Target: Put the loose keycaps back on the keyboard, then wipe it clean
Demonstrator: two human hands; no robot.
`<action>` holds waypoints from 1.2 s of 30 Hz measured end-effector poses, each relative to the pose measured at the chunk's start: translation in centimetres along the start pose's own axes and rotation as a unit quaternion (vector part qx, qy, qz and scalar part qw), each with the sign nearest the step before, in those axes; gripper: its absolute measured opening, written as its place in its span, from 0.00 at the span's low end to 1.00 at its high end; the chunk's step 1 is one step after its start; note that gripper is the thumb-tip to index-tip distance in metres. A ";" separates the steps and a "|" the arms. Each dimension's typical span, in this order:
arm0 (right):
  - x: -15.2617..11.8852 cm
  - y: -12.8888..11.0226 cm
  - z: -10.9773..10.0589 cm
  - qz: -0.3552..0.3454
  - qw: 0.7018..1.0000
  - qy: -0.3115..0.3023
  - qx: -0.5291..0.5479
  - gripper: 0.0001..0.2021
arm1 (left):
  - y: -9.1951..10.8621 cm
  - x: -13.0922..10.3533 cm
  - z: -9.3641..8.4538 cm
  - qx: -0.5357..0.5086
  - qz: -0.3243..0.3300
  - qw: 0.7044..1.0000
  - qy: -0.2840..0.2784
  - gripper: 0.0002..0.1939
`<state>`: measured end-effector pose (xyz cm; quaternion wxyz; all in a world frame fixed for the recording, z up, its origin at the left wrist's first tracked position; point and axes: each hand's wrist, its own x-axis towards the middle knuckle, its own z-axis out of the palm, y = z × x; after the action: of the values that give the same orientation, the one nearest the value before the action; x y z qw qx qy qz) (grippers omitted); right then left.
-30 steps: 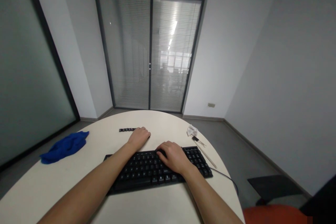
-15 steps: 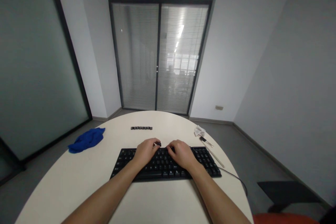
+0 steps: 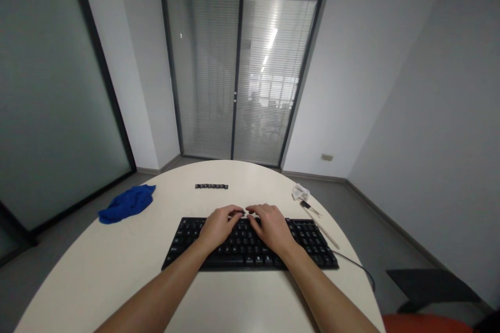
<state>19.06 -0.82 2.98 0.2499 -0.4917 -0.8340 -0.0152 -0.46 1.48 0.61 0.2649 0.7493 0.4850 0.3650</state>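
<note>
A black keyboard [image 3: 234, 259] lies across the table in front of me, partly covered by both hands. Above its back edge, my left hand [image 3: 221, 226] pinches a small black keycap [image 3: 242, 213] between thumb and fingers. My right hand [image 3: 270, 226] is just to the right, fingers curled towards the thumb, its fingertips close to that keycap. A small dark bit shows between those fingertips; I cannot make out what it is. Farther back stands a short row of several black keycaps [image 3: 211, 186] on the table.
A crumpled blue cloth [image 3: 127, 204] lies on the left of the round table [image 3: 172, 195]. At the right edge are a crumpled white tissue [image 3: 300, 192], a black-handled wire tool [image 3: 307, 205] and a thin pale stick [image 3: 327, 234]. The keyboard's cable [image 3: 357, 264] runs off the right edge.
My right fingertips have lifted from the keyboard's back edge and parted slightly from the thumb. My left hand has brought the keycap a little right, closer to them. The view has shifted slightly.
</note>
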 end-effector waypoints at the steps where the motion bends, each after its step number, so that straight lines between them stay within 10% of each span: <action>1: 0.0 0.0 0.0 -0.011 1.000 0.003 0.004 0.12 | 0.0 0.0 0.0 -0.001 -0.001 1.000 -0.002 0.12; 19: 0.4 0.6 0.7 -0.006 0.996 0.007 0.086 0.11 | -0.9 0.5 0.5 -0.103 -0.009 0.995 0.006 0.10; 36: 0.4 1.1 1.0 0.008 0.996 -0.028 0.089 0.11 | 0.1 0.1 -0.2 0.018 -0.027 0.999 -0.024 0.11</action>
<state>19.42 0.36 2.00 0.2690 -0.4741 -0.8350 0.0751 -0.48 1.54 0.83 0.2725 0.7491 0.5050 0.3311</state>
